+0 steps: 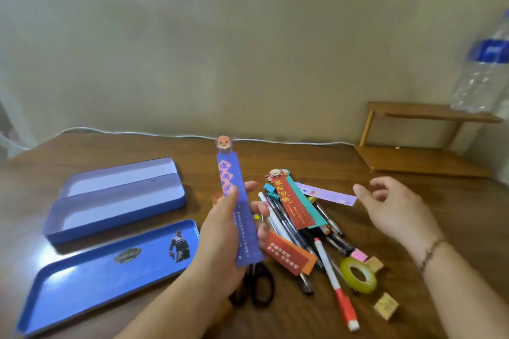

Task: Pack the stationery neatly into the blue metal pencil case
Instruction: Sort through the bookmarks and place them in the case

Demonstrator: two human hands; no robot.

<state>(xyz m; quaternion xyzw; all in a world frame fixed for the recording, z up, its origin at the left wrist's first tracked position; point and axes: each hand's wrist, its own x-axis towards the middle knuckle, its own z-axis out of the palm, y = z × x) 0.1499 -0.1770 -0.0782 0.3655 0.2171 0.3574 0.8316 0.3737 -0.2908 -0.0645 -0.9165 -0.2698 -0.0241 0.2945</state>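
My left hand (228, 231) grips a long blue bookmark (242, 228) with a cartoon head on top, held upright above the table. My right hand (394, 209) hovers open to the right of the stationery pile, holding nothing. The blue metal pencil case (115, 212) lies open at the left, with its inner tray (118, 176) behind it and its lid (104, 270) in front. The pile holds several pens (289, 226), a red bookmark (292, 206), an orange bookmark (289, 256), a pale purple bookmark (327, 195), a white-and-red pen (336, 283), a tape roll (358, 275), erasers (385, 307) and black scissors (259, 286).
A small wooden shelf (418, 157) stands at the back right with a clear plastic bottle (484, 71) on it. A white cable (165, 135) runs along the table's far edge by the wall. Bare wooden tabletop (454, 201) lies right of the pile.
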